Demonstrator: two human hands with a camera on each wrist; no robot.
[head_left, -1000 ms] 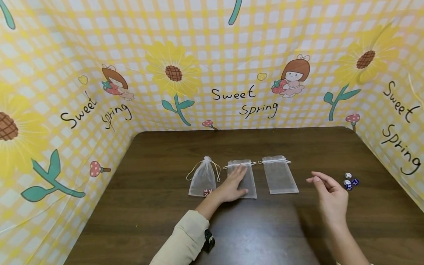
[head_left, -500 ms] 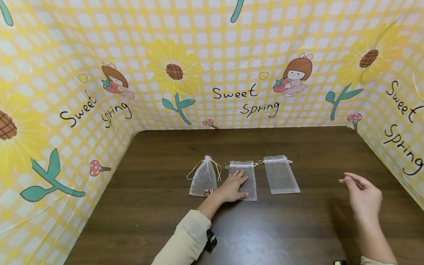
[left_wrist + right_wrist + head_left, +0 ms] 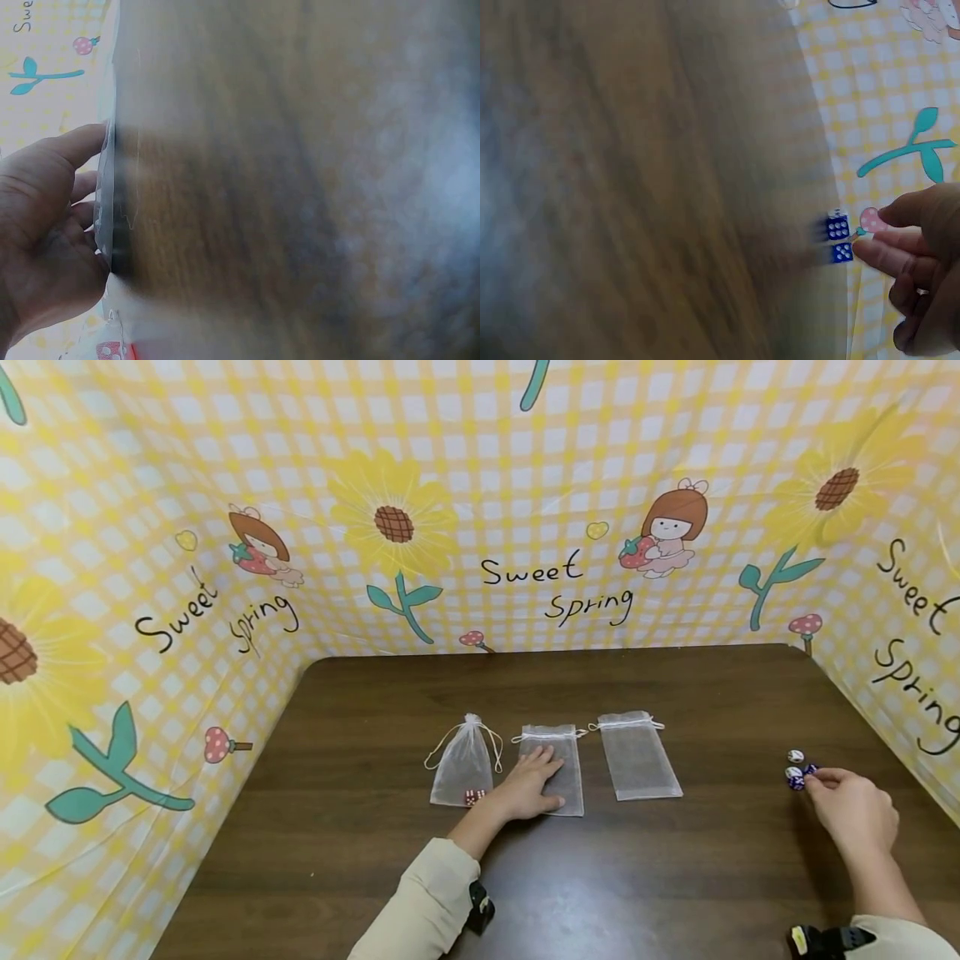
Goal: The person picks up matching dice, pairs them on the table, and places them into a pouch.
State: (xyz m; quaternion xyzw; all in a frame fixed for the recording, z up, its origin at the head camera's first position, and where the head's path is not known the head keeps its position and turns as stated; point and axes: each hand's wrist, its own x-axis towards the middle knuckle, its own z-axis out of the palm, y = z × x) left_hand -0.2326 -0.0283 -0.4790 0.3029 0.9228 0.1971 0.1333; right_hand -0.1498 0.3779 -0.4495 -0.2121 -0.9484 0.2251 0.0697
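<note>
My left hand [image 3: 531, 783] lies with fingers spread on the middle white mesh drawstring bag [image 3: 570, 777]. In the left wrist view, that hand [image 3: 52, 217] is at the bag's near edge. At the right, my right hand [image 3: 858, 810] has its fingertips right at a small group of dice [image 3: 796, 783]. The right wrist view shows blue dice [image 3: 838, 227] with white pips. There the thumb and index finger of the right hand [image 3: 915, 255] stand apart beside them, the other fingers curled.
A cinched mesh bag [image 3: 459, 768] holding red dice [image 3: 474, 797] lies to the left. Another flat mesh bag [image 3: 640, 760] lies right of the middle one. A checked yellow cloth [image 3: 480, 527] rises behind and beside the brown table [image 3: 375, 685].
My right hand has moved right, passing over the dice, and come down with its fingertips at them. My left hand stays on the middle bag, its fingers slightly lower.
</note>
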